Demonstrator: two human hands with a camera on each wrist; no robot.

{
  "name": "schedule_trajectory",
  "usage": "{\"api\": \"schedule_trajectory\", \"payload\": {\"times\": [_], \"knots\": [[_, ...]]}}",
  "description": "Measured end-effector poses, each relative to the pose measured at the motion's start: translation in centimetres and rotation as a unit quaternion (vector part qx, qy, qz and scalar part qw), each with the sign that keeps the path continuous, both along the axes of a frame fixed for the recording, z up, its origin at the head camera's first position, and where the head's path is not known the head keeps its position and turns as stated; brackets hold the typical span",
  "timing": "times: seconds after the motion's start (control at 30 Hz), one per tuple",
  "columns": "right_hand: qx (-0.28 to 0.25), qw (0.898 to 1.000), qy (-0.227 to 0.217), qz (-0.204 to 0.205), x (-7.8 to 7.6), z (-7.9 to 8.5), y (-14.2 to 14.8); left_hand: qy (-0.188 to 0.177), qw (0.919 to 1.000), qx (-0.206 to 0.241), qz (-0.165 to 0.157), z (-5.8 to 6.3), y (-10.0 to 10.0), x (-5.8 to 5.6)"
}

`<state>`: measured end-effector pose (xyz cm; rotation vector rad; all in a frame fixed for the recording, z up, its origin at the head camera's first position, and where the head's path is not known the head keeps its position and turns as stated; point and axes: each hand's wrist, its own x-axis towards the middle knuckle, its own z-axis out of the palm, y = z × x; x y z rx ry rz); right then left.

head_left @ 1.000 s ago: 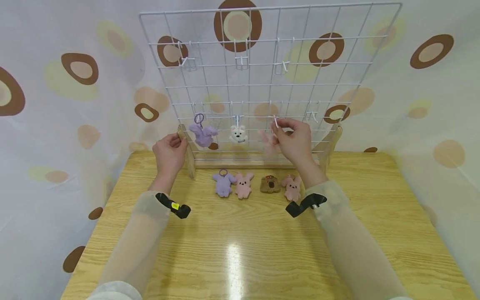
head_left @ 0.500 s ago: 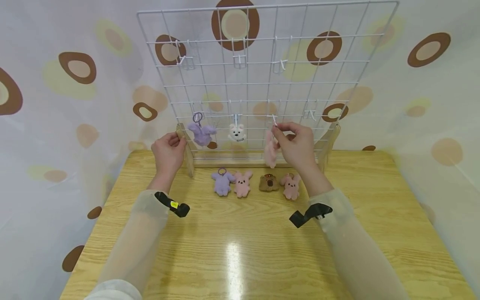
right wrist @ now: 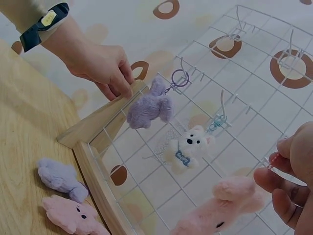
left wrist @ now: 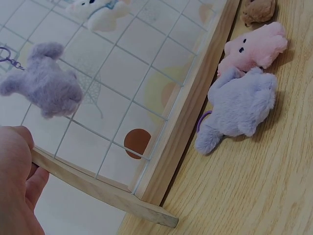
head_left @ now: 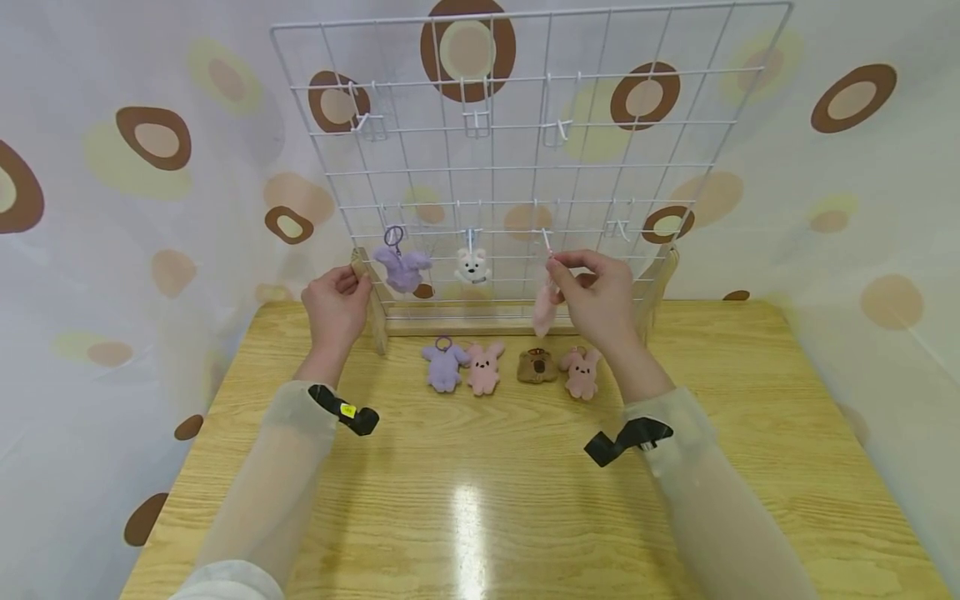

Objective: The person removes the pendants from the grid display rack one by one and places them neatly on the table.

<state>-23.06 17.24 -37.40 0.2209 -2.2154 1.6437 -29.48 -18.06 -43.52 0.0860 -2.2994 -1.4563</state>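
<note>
My right hand (head_left: 600,292) pinches the ring end of a pink plush bunny keychain (right wrist: 220,208) between thumb and forefinger, right at the tip of a white hook (head_left: 546,238) on the wire grid rack (head_left: 450,172). The bunny dangles below the fingers, seen edge-on in the head view. My left hand (head_left: 335,304) grips the top of the rack's left wooden foot (left wrist: 98,183). Left of the bunny, a white bear keychain (right wrist: 188,149) and a purple plush keychain (right wrist: 149,105) hang from hooks in the same row.
On the table (head_left: 405,467) before the rack lie another purple plush (head_left: 444,368), two pink bunnies, one at left (head_left: 483,369) and one at right (head_left: 581,374), and a brown plush (head_left: 537,366). Bare hooks stand in the upper row, and another bare hook (head_left: 618,229) is at right.
My right hand has drawn slightly down and back along the hook. The pink bunny has swung from blurred and sideways to hanging down. My left hand stays on the wooden foot.
</note>
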Motion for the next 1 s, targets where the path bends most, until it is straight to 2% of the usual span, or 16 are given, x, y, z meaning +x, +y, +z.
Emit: {"api": "schedule_trajectory", "payload": {"times": [0.33,0.67,1.0], "knots": [[-0.016,1.0,0.008,0.012,0.6,0.7,0.2,0.007,1.0,-0.002,0.0,0.0,0.0,0.2],[0.018,1.0,0.018,0.016,1.8,1.1,0.7,0.001,1.0,0.004,0.001,0.0,0.0,0.0],[-0.028,0.998,0.004,0.059,3.1,0.4,1.6,0.005,1.0,0.001,0.002,0.0,0.0,0.0]]}}
